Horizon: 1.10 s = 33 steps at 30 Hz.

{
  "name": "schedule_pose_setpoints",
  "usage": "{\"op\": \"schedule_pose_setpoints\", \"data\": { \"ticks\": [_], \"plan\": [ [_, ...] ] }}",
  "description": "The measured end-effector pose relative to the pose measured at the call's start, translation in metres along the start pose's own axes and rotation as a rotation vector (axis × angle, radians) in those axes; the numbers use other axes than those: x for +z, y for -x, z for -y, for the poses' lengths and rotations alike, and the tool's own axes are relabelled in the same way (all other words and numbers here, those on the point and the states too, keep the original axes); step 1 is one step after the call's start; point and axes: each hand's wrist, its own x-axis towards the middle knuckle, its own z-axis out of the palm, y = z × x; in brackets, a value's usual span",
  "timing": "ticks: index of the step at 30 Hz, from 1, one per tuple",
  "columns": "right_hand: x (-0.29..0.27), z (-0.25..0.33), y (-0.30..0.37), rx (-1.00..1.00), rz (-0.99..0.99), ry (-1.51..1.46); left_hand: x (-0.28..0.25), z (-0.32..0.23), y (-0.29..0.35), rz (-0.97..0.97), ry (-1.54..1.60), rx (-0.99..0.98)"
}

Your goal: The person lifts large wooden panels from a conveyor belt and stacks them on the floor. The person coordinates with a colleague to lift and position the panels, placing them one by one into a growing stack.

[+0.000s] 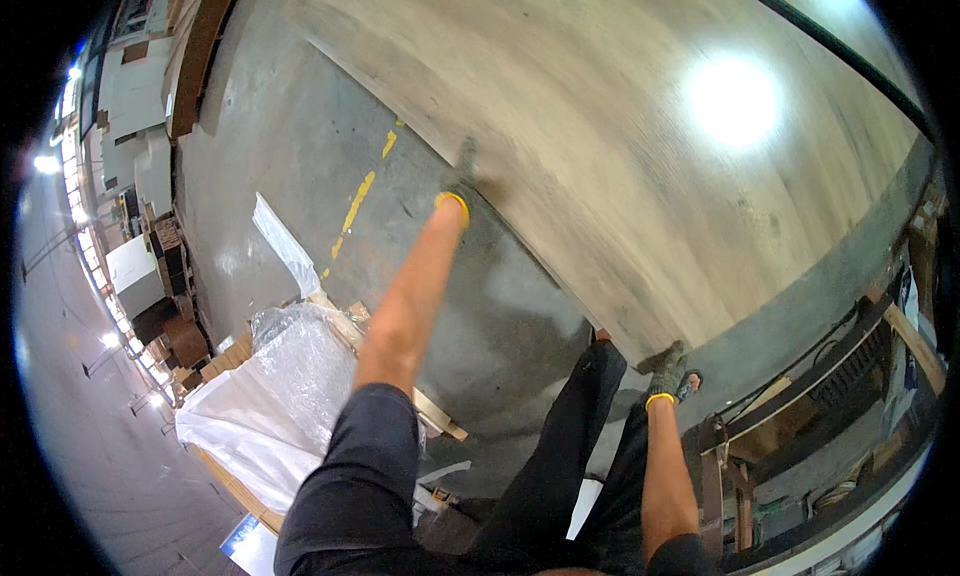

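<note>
A large wood-grain panel (pixel 600 166), shiny where a lamp reflects in it, fills the upper right of the head view. My left hand (pixel 463 179), in a dark grey-green glove with a yellow cuff, holds the panel's long left edge, thumb side on the top face. My right hand (pixel 664 373), in a matching glove, grips the panel's near corner. Fingers under the panel are hidden. Both my arms reach out to the panel, the left one farther than the right. My legs, in dark trousers, stand close to the near corner.
Plastic-wrapped goods (pixel 270 376) on a wooden base lie at the left. A dark rack (pixel 800 406) with wooden pieces stands at the right. A dark bar (pixel 830 44) crosses the far right of the panel. Yellow dashes (pixel 355 211) mark the grey floor; stacked boxes line the far left.
</note>
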Motion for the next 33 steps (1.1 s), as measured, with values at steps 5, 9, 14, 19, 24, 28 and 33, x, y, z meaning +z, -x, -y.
{"op": "schedule_pose_setpoints", "data": {
  "ticks": [5,9,14,19,24,28,33],
  "plan": [
    [0.026,0.001,0.002,-0.172,0.001,-0.157,0.024,0.031,0.034,0.168,-2.553,0.935],
    [0.050,0.048,0.035,-0.122,0.052,-0.150,0.005,0.069,-0.061,0.229,-2.555,0.605],
    [0.079,0.057,0.061,-0.213,-0.120,0.070,0.021,0.038,-0.056,0.068,-2.591,0.529],
    [0.079,0.108,0.105,-0.147,-0.238,0.075,0.031,0.015,-0.052,-0.033,-2.511,0.651],
    [0.014,0.115,0.105,-0.176,-0.140,0.094,0.038,0.047,-0.044,0.088,-1.997,0.923],
    [-0.132,0.083,0.133,-0.267,-0.051,0.197,0.057,0.161,-0.004,0.522,-1.023,0.645],
    [-0.340,-0.040,0.156,-0.629,-0.312,0.109,0.016,0.362,0.141,0.915,-0.921,0.236]
  ]
}}
